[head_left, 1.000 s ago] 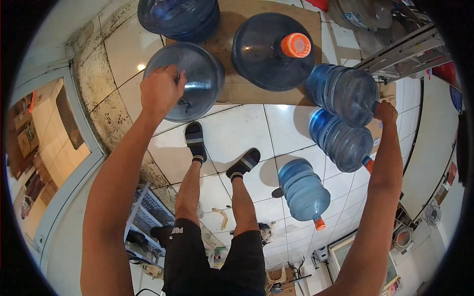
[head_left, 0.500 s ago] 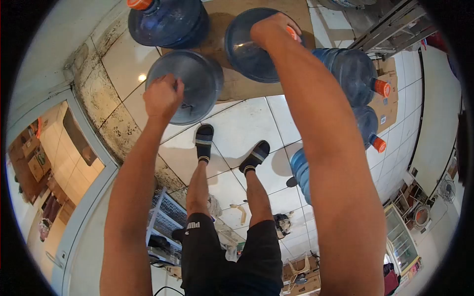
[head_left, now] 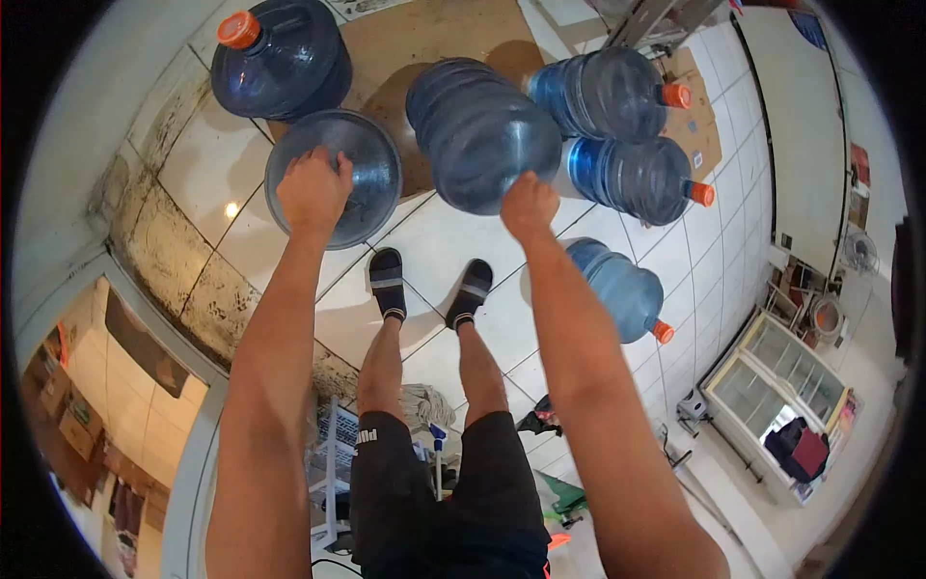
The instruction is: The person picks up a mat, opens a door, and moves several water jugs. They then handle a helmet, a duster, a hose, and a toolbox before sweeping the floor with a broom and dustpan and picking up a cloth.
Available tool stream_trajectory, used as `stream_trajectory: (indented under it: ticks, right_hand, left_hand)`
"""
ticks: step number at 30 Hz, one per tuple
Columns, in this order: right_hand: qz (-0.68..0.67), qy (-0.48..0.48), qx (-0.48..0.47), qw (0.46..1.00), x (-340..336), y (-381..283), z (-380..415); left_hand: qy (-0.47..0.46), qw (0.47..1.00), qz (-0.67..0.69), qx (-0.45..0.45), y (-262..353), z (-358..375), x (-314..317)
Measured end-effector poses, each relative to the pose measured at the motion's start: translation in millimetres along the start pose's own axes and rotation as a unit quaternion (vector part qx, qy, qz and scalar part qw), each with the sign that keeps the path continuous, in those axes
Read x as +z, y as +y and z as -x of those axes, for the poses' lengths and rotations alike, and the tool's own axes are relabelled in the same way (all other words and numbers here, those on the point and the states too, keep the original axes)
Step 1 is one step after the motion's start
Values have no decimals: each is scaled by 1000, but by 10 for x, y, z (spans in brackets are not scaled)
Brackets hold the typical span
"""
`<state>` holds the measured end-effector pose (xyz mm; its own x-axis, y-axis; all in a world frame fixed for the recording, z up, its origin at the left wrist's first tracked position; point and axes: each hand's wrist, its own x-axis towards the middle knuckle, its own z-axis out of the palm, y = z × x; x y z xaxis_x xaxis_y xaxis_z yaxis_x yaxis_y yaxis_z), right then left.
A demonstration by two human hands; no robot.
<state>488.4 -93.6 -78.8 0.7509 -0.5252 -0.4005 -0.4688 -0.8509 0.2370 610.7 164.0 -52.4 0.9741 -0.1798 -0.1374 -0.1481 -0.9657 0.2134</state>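
Observation:
My left hand (head_left: 316, 190) is closed over the top of a large clear-blue water jug (head_left: 374, 188) at left centre. What its fingers grip there is hidden, and no cap shows. My right hand (head_left: 530, 206) is closed at the near right end of a second water jug (head_left: 482, 145), which is tilted with its ribbed body reaching away to the upper left. Any neck or cap inside that fist cannot be seen. Behind my left hand stands an upright jug (head_left: 289, 72) with an orange cap (head_left: 238, 30).
Two jugs lie on their sides at the right, an upper one (head_left: 617, 92) and a lower one (head_left: 641, 179). A lighter blue jug (head_left: 617, 289) lies nearer me. Cardboard (head_left: 386, 48) covers part of the tiled floor (head_left: 434, 280). A door frame (head_left: 183, 367) borders the left.
My right hand has moved toward me and down from the orange cap region, and the jug under it has tipped over. My left hand stays on its jug. The view has shifted.

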Motion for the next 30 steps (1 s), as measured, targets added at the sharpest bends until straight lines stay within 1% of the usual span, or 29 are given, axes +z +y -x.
stream_trajectory:
  ticks: [1,3,4,6,7,8,9,10,12,13,15,16,17,18,20,21,24,26,27,30]
  right_hand:
    - [-65,-33,56,996,154,25,184]
    - [-139,-75,114,981,483,56,566]
    - [-163,-74,139,974,669,36,719]
    - [-266,-184,254,912,817,-85,891]
    - [-379,-188,276,863,1209,-96,975]
    - [-488,-185,297,799,1837,-113,1051]
    - [-589,-176,315,723,2202,-123,1103]
    - [-688,-199,325,617,2128,-111,1182]
    - [-843,-227,318,370,1797,-50,1374]
    - [-881,-211,341,252,1961,-21,1456]
    - [-920,-164,346,89,1780,98,1581]
    - [-929,-137,343,7,1705,177,1609]
    - [-940,-129,306,-75,1732,251,1628]
    - [-942,-111,283,-142,1756,346,1629]
    - [-931,-71,230,-274,1651,578,1622]
    - [-928,-57,219,-297,1603,734,1613]
    - [-926,-57,219,-303,1638,1375,1632]
    - [-915,-84,246,-308,1522,1814,1549]
    - [-908,-100,261,-311,1475,1998,1518]
    - [-925,6,252,-285,1377,2362,1079]
  left_hand:
    - [-4,1000,-5,-2,-1,6,-19]
    - [-8,1000,-8,-1,11,35,40]
    - [-2,1000,-6,2,-1,28,88]
    - [6,1000,-19,-1,-35,1,121]
    - [2,999,-32,-2,-25,27,102]
    - [1,999,-44,1,7,26,98]
    - [7,999,-48,12,22,24,118]
    - [12,998,-50,23,7,30,145]
    - [24,997,-57,40,-25,19,186]
    - [29,997,-61,45,-45,17,209]
    - [58,996,-43,55,16,27,201]
    - [51,996,-50,47,38,28,203]
    - [42,997,-58,39,39,27,206]
    - [36,997,-66,31,42,23,203]
    - [32,994,-91,45,71,14,209]
    - [29,994,-96,51,41,10,234]
    - [21,993,-105,50,58,14,219]
    - [37,994,-97,47,52,5,253]
    - [29,994,-97,50,36,3,262]
    - [14,994,-95,54,12,2,273]
